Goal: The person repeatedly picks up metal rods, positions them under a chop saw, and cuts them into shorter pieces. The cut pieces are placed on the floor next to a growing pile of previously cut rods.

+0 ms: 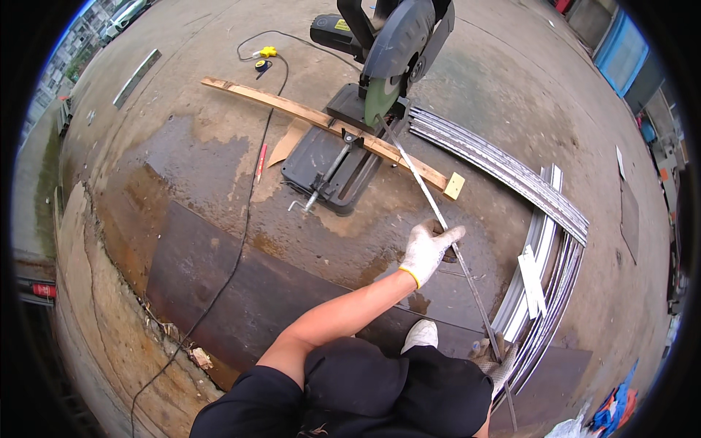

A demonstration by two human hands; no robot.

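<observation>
A long thin metal strip point(418, 179) slants from the saw's blade area down past my right side. My left hand point(432, 252), in a white glove with a yellow cuff, is closed around the strip about midway. Lower down, my right hand point(493, 361), also gloved, grips the strip close to my leg. At the strip's far end stands a chop saw point(398, 55) with a green cutting disc point(381, 98). Its dark base point(321, 171) carries a clamp screw point(328, 175). A wooden batten point(292, 109) lies across that base, and the strip passes over it.
Bundled metal profiles point(504, 164) and more lengths point(529, 270) lie at the right. A black cable point(247, 219) crosses the ground on the left. Beyond it are a tape measure point(261, 66), a yellow plug point(267, 52) and a red pencil-like stick point(261, 162). A dark sheet point(219, 292) lies near me.
</observation>
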